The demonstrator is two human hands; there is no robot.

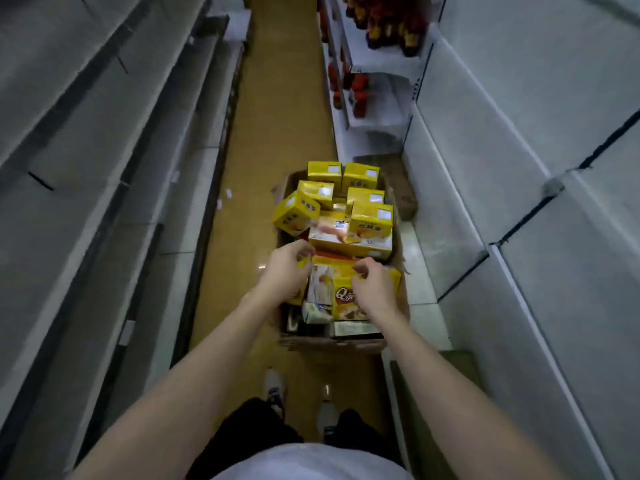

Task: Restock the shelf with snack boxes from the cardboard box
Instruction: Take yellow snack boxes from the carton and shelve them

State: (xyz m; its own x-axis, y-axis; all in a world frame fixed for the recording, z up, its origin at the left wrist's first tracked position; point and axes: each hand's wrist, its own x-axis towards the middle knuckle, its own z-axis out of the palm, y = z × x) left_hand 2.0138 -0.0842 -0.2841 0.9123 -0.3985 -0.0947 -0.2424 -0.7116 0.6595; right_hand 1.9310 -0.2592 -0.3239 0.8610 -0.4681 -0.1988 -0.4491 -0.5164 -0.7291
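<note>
Snack boxes (346,199) are sitting piled in the cardboard box (332,341) on the aisle floor (277,116), right by the foot of the right-hand shelf (519,168). Biggest risk, I'd guess: the small yellow one at the left rim (296,213) is already tilting and could be tipping out if the pile gets jostled. Both hands are reaching over the near end, left hand (285,271) and right hand (375,289), fingers curled around the edges of a flat yellow box (341,292). It's looking glossy, light, cardboard with cake pictures.
</note>
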